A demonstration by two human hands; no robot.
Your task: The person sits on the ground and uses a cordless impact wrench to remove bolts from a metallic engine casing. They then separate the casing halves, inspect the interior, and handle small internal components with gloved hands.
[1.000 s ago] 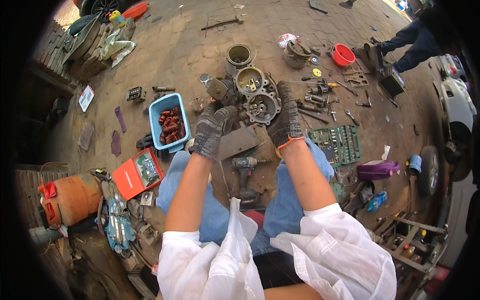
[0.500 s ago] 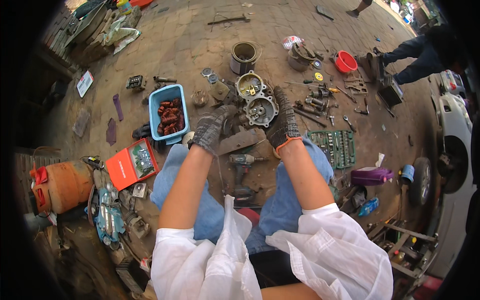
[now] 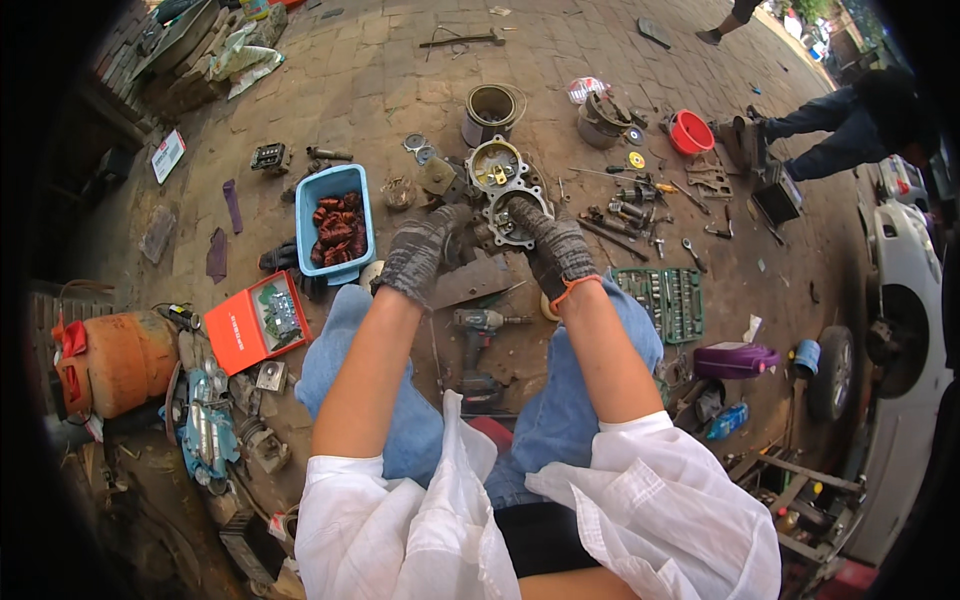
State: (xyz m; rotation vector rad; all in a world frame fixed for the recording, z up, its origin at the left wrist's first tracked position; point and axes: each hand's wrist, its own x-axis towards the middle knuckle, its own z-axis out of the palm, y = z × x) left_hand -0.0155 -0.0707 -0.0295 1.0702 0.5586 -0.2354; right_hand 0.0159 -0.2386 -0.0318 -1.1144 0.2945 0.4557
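Observation:
A metal housing with two round, flanged chambers [image 3: 496, 162] stands between my knees, brass-coloured parts inside its upper chamber. My left hand [image 3: 420, 250], in a grey knitted glove, curls at the housing's lower left; what it grips is hidden. My right hand [image 3: 555, 250], in a similar glove, reaches over the lower chamber, its fingertips down inside and hidden. A square metal block [image 3: 437, 176] lies beside the housing at left, and a metal plate [image 3: 470, 282] lies just below. A cordless driver [image 3: 478, 345] rests between my legs.
Around me are a blue tub of copper windings [image 3: 335, 225], an orange-red box [image 3: 237, 330], a gas cylinder [image 3: 135, 365], a socket set [image 3: 655, 305], scattered tools [image 3: 630, 205] and a red basin [image 3: 690, 130]. Another person [image 3: 835, 130] is at upper right; a white car [image 3: 915, 290] stands right.
My right hand has moved from the housing's right side inward over its lower chamber, fingertips now down in it. My left hand has moved slightly upward. The view has shifted slightly.

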